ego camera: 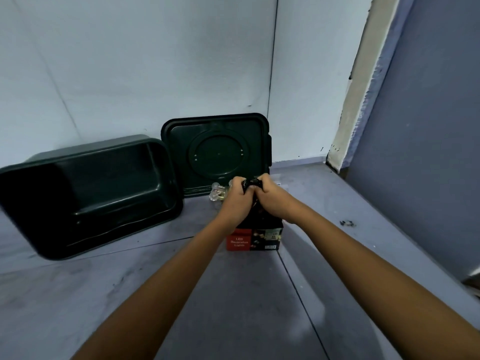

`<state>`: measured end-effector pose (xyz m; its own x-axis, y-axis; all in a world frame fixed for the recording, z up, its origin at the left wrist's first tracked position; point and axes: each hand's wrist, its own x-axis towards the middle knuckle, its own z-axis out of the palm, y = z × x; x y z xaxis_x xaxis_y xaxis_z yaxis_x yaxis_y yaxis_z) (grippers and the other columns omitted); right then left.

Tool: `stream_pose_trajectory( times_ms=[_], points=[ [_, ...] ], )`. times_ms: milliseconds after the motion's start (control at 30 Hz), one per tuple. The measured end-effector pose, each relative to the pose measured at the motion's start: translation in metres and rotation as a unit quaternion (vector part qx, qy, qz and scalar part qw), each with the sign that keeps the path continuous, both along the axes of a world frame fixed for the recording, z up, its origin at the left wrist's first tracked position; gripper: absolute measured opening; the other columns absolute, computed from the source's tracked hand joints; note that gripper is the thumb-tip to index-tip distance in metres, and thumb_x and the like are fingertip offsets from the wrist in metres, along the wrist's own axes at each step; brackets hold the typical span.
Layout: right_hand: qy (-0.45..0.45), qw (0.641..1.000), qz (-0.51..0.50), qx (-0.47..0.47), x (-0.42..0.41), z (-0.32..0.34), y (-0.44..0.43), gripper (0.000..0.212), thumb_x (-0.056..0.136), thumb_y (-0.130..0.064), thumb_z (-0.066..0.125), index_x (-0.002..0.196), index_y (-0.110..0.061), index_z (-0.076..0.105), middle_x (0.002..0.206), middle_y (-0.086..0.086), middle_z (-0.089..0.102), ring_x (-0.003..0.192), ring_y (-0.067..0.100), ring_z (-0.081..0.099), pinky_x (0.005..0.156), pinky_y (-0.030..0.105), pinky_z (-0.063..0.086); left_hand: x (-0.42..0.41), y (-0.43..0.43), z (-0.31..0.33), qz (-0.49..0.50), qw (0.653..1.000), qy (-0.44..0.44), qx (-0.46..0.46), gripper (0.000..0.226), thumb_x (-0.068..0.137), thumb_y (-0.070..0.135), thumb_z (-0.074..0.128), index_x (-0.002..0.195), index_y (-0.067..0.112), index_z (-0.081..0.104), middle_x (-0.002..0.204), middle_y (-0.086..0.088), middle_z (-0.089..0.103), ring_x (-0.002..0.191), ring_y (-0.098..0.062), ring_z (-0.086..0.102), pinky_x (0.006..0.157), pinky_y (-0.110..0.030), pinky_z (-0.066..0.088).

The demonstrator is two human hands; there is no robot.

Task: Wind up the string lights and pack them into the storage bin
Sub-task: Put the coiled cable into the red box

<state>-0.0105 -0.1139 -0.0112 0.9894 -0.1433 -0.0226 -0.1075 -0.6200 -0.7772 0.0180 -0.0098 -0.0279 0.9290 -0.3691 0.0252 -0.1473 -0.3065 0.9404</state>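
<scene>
The string lights are held between both hands, just above a small printed box that stands on the floor. A dark bunch of cord is gripped by the left hand and the right hand, with the fingers of each grip curled round it and the two hands touching. A few clear bulbs are seen at 9 o'clock of the hands, just beside the left one. Whether they hang free or lie on the floor cannot be told.

The storage bin is found further out at 9 o'clock, open and tipped toward the viewer, with nothing seen inside. Its lid is propped against the wall at 12 o'clock.

The cord is judged to be light, limp and easily tangled, and the bulbs fragile. Hold is best taken on the cord, with loops gathered evenly and the bulbs not squeezed.
</scene>
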Motion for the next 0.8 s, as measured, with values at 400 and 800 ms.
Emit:
stream_pose_trajectory(
  times_ms=[400, 800],
  points=[
    [-0.059, 0.908, 0.117, -0.397, -0.008, -0.026, -0.008, 0.028, 0.093, -0.015, 0.046, 0.119, -0.01, 0.058, 0.112, 0.013, 0.061, 0.097, 0.029, 0.06, 0.079, 0.034, 0.049, 0.009, 0.027, -0.025, -0.057, 0.902, -0.237, 0.355, 0.025, 0.087, 0.024, 0.054, 0.108, 0.011, 0.059, 0.112, -0.01, 0.056, 0.107, -0.026, 0.049, 0.088, -0.034, 0.04],
    [0.061, 0.907, 0.173, -0.38, 0.006, -0.035, 0.008, 0.026, 0.094, -0.007, 0.043, 0.112, 0.0, 0.061, 0.115, 0.018, 0.061, 0.092, 0.025, 0.051, 0.088, 0.035, 0.041, 0.008, 0.028, -0.011, -0.15, 0.916, -0.183, 0.323, 0.013, 0.081, 0.006, 0.057, 0.082, -0.002, 0.067, 0.08, -0.014, 0.068, 0.067, -0.02, 0.057, 0.055, -0.018, 0.043]
  ],
)
